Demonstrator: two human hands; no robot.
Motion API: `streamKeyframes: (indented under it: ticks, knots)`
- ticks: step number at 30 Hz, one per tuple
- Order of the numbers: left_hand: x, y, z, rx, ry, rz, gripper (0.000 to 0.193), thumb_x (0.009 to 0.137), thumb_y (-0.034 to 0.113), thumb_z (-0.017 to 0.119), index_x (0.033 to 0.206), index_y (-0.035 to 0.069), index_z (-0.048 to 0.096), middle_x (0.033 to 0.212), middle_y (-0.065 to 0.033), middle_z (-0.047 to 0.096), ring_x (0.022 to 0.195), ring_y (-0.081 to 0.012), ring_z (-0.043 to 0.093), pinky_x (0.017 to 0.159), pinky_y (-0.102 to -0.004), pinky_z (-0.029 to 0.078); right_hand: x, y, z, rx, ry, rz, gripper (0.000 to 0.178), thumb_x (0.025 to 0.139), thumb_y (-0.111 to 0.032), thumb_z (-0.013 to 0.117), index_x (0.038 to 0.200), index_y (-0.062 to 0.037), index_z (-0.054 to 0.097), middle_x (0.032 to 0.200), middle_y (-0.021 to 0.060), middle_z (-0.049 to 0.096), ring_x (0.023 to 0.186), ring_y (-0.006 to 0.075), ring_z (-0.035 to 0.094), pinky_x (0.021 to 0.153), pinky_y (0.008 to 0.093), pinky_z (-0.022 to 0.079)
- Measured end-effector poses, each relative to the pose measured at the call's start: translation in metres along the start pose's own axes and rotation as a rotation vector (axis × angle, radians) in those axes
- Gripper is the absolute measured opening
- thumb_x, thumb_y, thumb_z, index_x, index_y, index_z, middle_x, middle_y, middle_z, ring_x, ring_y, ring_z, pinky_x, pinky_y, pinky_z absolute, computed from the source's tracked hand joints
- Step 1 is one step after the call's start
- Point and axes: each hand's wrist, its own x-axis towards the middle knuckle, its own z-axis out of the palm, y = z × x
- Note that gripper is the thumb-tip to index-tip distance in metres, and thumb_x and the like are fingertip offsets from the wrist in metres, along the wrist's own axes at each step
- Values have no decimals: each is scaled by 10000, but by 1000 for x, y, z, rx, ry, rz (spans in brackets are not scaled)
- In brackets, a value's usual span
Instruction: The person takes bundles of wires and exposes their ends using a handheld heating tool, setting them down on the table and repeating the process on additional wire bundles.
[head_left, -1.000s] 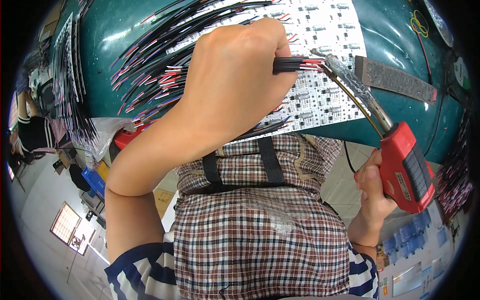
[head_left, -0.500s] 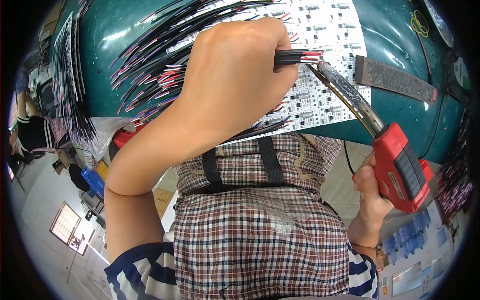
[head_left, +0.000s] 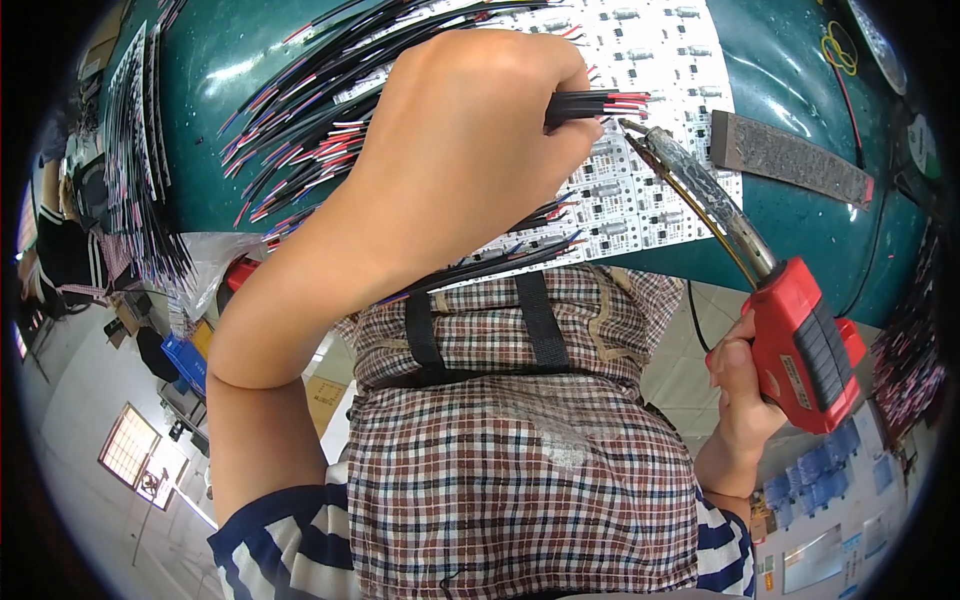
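Observation:
My left hand (head_left: 480, 130) is closed around a bundle of black cables (head_left: 585, 104), whose red and white wire ends stick out to the right. Beneath it lies a white circuit board sheet (head_left: 655, 140) with rows of small components. My right hand (head_left: 742, 385) grips the red handle of a soldering gun (head_left: 800, 340). Its metal barrel and thin brass-coloured tube slant up and left, and the tip sits just below and right of the wire ends, with a small gap between them. My left palm and most of its fingers are hidden.
Many black cables with coloured ends (head_left: 300, 130) are spread over the board's left part. A dark grey bar (head_left: 790, 160) rests on the green table (head_left: 690, 258) to the right. More cable bunches (head_left: 135, 150) lie far left, near another person's striped sleeve (head_left: 90, 260).
My left hand has moved slightly up with the cable bundle. The soldering gun has shifted a little down and right, so its tip has come apart from the wire ends.

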Motion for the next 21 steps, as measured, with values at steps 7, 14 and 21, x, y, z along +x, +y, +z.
streamKeyframes:
  ticks: [7,14,21]
  knots:
    - [0,0,-2,31,2,44,164,786,93,788,853,-11,679,643,-83,649,552,-140,643,528,-263,461,0,1,0,11,-56,11,199,876,-59,686,995,41,562,673,62,538,471,84,449,442,224,378]
    - [0,0,-1,58,49,66,183,775,111,796,819,-14,671,642,-94,627,538,-152,570,535,-269,453,2,-1,5,72,-16,-44,183,891,-92,672,959,32,556,643,51,518,457,75,431,443,215,366]
    - [0,3,-7,11,-4,46,171,814,100,763,879,-18,658,680,-73,638,555,-136,576,536,-266,450,7,-12,12,114,86,26,151,896,-73,641,938,35,543,622,41,504,429,68,400,437,218,349]
